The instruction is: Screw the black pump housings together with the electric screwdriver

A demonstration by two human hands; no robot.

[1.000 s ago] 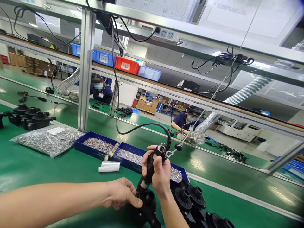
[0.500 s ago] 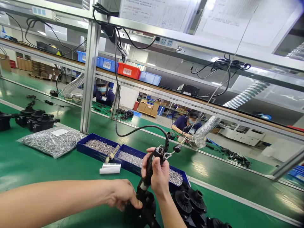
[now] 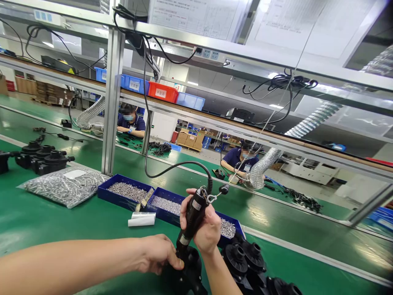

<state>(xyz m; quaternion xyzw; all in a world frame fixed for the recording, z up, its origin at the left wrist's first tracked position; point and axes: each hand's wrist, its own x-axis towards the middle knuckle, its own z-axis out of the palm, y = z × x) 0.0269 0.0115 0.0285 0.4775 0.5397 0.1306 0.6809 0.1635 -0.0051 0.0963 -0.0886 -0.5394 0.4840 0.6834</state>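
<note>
We have the right hand (image 3: 205, 227) wrapped round the barrel of a black powered driver (image 3: 194, 213), fingers on the far side and thumb across the near side. The driver leans, top away from us, its nose down at a black housing (image 3: 193, 270) on the green bench (image 3: 101, 223), just this side of the blue trays (image 3: 115, 199) of small metal parts. Our left hand (image 3: 161, 253) is bent in beside the nose, thumb touching where nose and housing meet; we cannot tell whether its hidden fingers pinch the nose or the housing. We judge the driver stiff, fairly heavy and smooth enough to turn in a slack palm, so the thick middle of the barrel is the place to hold it, clear of the cable (image 3: 210, 184) and the metal loop (image 3: 211, 199) at its top. The cable looks springy and may tug a little. The housing looks like hard, light plastic, slick on its curves; we would take it by the outer body, with fingertips away from the driver's tip. At least 3 similar housings (image 3: 238, 260) sit to the right.
</note>
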